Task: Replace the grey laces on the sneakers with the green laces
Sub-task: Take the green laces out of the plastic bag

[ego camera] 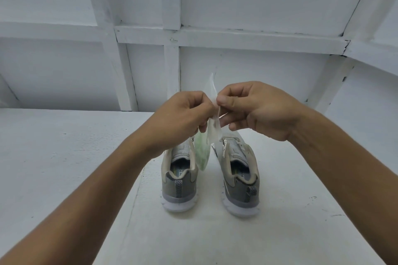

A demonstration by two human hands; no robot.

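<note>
Just above the pair of sneakers, both hands are holding a small clear plastic bag (212,94) between them. The left hand (185,112) is pinching its edge from one side with curled fingers, and the right hand (258,107) is pinching it from the other with thumb and forefinger, its remaining fingers bending loosely. The bag is hanging edge-on to the camera, thin, crinkled and translucent, with the green laces (201,153) bunching in its lower part as a soft pale-green mass. That lower end is dangling in the gap between the two shoes, close to the left sneaker's collar.

The left sneaker (181,180) and right sneaker (239,178) are standing upright side by side, heels toward the camera, not touching. Their uppers are showing grey mesh, beige padded collars, dark patterned heel tabs and thick white foam soles. Their lacing is mostly sitting hidden behind the hands and bag. The shoes are resting on a matte white painted surface (64,157) — behind it a white wall (237,36) with raised framing strips is rising.
</note>
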